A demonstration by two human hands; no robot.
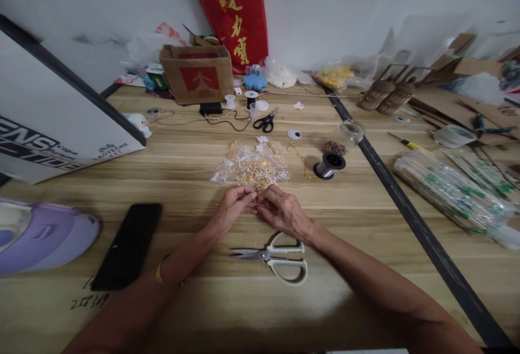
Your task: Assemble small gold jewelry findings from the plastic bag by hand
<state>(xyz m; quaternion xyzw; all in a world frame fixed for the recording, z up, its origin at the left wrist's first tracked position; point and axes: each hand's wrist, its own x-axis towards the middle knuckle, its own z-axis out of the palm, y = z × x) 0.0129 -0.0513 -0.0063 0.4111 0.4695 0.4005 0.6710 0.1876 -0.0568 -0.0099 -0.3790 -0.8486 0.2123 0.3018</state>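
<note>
My left hand (235,206) and my right hand (283,210) meet over the wooden table, fingertips pinched close together. Something tiny sits between them, too small to make out. Just beyond the fingers lies a heap of gold and silver jewelry findings (260,172), partly in clear plastic bags. White-handled scissors (270,256) rest nearer to me, below my right hand. To the right of the heap are a gold chain (300,156) and a spool of fine wire (329,165).
A black phone (128,245) and a purple-and-white object (49,235) lie at left. Black scissors (266,121), a paper bag (197,75) and a jar of beads (341,140) stand farther back. Packs of wrapped sticks (450,188) lie at right, past a black strip (406,202).
</note>
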